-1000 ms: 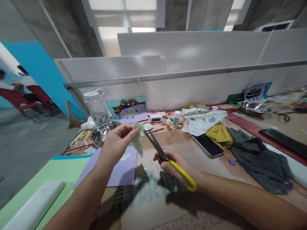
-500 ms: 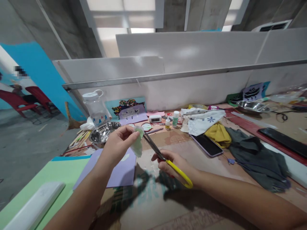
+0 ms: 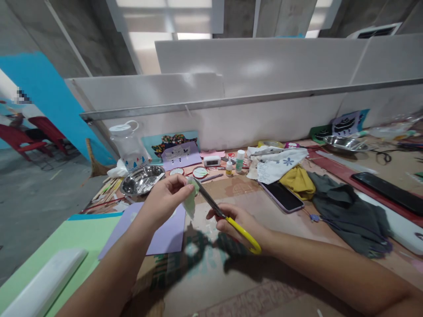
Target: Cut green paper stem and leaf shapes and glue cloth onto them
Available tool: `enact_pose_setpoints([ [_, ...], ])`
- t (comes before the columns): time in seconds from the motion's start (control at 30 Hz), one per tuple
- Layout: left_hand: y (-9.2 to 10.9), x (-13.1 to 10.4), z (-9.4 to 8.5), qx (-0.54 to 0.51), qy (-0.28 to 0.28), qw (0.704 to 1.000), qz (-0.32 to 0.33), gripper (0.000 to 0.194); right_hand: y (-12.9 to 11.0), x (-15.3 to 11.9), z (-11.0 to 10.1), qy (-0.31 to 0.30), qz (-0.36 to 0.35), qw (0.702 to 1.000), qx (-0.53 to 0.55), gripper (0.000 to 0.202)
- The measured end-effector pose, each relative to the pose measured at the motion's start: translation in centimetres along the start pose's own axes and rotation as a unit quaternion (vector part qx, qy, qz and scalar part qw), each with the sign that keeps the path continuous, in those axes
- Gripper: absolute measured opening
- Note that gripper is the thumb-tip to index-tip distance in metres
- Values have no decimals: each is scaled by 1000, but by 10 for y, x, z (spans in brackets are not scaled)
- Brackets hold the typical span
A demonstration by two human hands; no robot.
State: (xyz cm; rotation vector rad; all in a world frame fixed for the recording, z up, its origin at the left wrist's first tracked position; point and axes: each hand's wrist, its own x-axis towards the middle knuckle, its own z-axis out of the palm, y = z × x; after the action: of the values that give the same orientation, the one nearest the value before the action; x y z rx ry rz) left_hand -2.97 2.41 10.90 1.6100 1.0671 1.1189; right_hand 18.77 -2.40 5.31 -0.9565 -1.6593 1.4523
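Between the thumb and fingers of my left hand [image 3: 170, 193] is a small pale green piece [image 3: 189, 203], thin like paper or cloth, hanging down. My right hand [image 3: 243, 224] grips yellow-handled scissors [image 3: 211, 203], whose dark blades point up and left. The blade tips meet the upper right edge of the pale green piece; whether they cut into it I cannot make out. Both hands are raised above the table, casting shadows on it. Below my left hand lies a sheet of purple paper [image 3: 165, 240] with pale shapes on it.
Left are a green sheet [image 3: 36, 264], a long white case [image 3: 49, 281], a steel bowl [image 3: 137, 181] and a clear jug [image 3: 127, 145]. Small bottles [image 3: 240, 161] stand behind my hands. A phone [image 3: 284, 198], yellow cloth [image 3: 299, 182] and dark grey cloth [image 3: 350, 211] lie right.
The camera view has shifted slightly. The pale green piece has turned a little and looks narrower. The scissors stay close to its edge, and both hands keep their hold.
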Motion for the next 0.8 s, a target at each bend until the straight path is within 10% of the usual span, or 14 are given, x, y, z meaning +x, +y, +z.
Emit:
enact_pose_setpoints([
  [0.8, 4, 0, -1, 7, 0, 1000, -20, 27, 0, 1, 0, 8, 16, 1000, -7, 53],
])
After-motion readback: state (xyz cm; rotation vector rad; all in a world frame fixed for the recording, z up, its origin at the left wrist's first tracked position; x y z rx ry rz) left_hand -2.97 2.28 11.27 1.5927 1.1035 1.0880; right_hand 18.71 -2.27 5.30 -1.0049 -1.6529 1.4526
